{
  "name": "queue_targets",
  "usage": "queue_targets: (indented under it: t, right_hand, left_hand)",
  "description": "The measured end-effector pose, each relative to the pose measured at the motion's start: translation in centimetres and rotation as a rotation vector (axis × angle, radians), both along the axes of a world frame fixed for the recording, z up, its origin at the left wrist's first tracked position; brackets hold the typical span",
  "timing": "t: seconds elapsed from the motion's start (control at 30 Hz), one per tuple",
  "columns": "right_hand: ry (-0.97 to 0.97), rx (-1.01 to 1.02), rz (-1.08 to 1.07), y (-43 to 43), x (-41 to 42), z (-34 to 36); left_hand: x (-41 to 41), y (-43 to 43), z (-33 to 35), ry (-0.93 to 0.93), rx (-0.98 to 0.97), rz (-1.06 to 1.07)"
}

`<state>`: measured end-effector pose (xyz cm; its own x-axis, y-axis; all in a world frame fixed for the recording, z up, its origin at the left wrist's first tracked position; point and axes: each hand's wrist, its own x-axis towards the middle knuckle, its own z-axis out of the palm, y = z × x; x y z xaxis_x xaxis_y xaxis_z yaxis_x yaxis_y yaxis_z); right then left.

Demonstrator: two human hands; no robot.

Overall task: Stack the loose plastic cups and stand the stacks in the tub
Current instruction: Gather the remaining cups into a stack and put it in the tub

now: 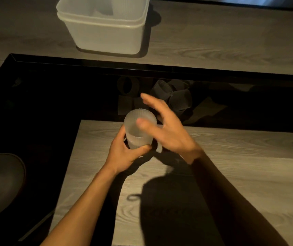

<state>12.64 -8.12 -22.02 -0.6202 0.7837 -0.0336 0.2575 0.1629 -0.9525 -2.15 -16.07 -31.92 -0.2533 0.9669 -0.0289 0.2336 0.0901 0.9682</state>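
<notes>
Left hand [124, 153]: fingers wrapped tight around the base of a cup stack [139, 128], held over the wooden surface's [231, 166] far edge. Stack is frosted, translucent, ribbed, mouth up. Right hand [167, 128]: fingers spread, empty, just beside the stack. Loose cups [174, 96] lie in shadow beyond. Tub [104, 31], translucent white, stands farther back, well apart.
</notes>
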Motion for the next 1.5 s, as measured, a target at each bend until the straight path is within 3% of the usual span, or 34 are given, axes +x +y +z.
queue_targets:
  t: [0.1, 0.17, 0.2, 0.3, 0.37, 0.53, 0.7, 0.9, 1.07, 1.27, 1.33, 1.5]
  right_hand:
    - [0.212, -0.134, -0.513, 1.6, 1.1, -2.7]
    - [0.089, -0.101, -0.799, 2.9, 2.1, -4.3]
    - [-0.097, 0.007, -0.844, 3.6, 2.7, -5.1]
    - [-0.753, 0.323, -0.596, 5.4, 4.0, -6.0]
    - [-0.96, 0.41, -0.425, 6.8, 4.1, -5.9]
    - [-1.04, 0.469, -0.196, 9.7, 4.6, -6.1]
    - [-1.055, 0.519, -0.183, 10.8, 4.9, -6.4]
    - [-0.832, 0.506, -0.425, 8.0, 5.4, -5.7]
    - [-0.094, 0.177, -0.471, 3.8, 5.2, -3.7]
    - [0.339, -0.044, -0.244, 0.7, 3.9, 2.0]
    - [0.391, -0.013, -0.147, -0.1, 3.3, 2.9]
    - [0.152, 0.174, -0.059, -1.1, 1.7, 1.1]
  left_hand:
    - [0.2, 0.0, 0.1, 0.034, -0.021, 0.044]
    - [0.2, -0.1, 0.3, 0.031, -0.03, 0.045]
    - [0.2, -0.1, 0.5, 0.022, -0.034, 0.04]
    - [0.3, -0.2, 0.8, 0.016, -0.037, 0.03]
    - [0.4, -0.2, 0.7, 0.006, -0.034, 0.036]
    - [0.9, -0.2, 0.5, -0.014, -0.023, 0.066]
    - [1.1, -0.4, 0.6, -0.02, -0.03, 0.076]
    - [1.3, -0.5, 0.8, -0.022, -0.028, 0.088]
    - [1.4, -0.5, 1.0, -0.031, -0.027, 0.083]
    - [1.4, -0.5, 0.7, -0.049, -0.019, 0.084]
    - [1.3, -0.5, 0.6, -0.041, -0.012, 0.07]
    - [1.3, -0.7, 0.4, -0.064, -0.01, 0.06]
